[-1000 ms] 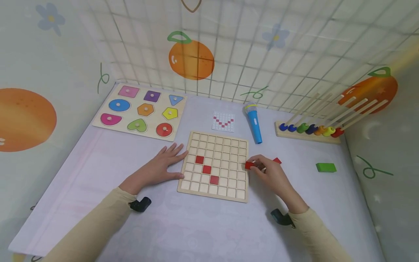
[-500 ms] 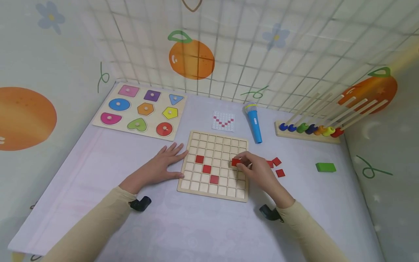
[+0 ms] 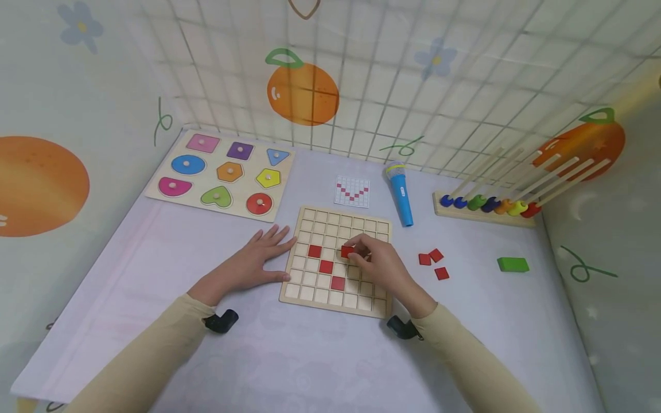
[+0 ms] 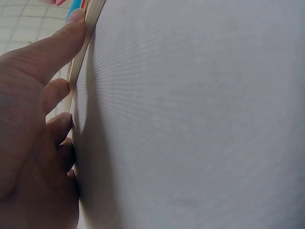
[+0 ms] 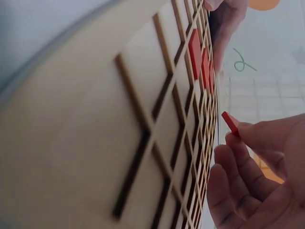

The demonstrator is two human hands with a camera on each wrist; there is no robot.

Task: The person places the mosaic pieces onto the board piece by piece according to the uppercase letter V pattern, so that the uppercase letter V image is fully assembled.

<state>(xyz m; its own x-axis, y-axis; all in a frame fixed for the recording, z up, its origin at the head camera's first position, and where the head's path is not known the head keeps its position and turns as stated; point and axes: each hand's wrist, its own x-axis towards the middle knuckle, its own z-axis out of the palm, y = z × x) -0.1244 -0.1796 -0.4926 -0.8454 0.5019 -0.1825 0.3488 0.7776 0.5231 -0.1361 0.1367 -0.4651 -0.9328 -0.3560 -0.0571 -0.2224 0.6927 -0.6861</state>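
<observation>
A square wooden grid board (image 3: 335,310) lies on the table, with three red tiles (image 3: 326,267) set in its cells along a diagonal. Fingers spread, my left hand (image 3: 253,261) rests at the board's left edge; in the left wrist view its thumb (image 4: 71,36) touches the board's side. My right hand (image 3: 379,261) is over the middle of the board and pinches another red square tile (image 3: 347,252) between thumb and fingertips. In the right wrist view that tile (image 5: 230,124) is tilted and held just above the grid.
Three loose red tiles (image 3: 425,260) lie right of the board. A pattern card (image 3: 352,191) and a blue toy microphone (image 3: 401,198) lie behind it. A shape puzzle (image 3: 222,175) is at the back left, a bead-and-peg stand (image 3: 485,213) and green block (image 3: 513,264) on the right.
My right hand has moved left with the red tile, from the board's right edge to over its middle, uncovering the loose tiles. My left hand has stayed in place.
</observation>
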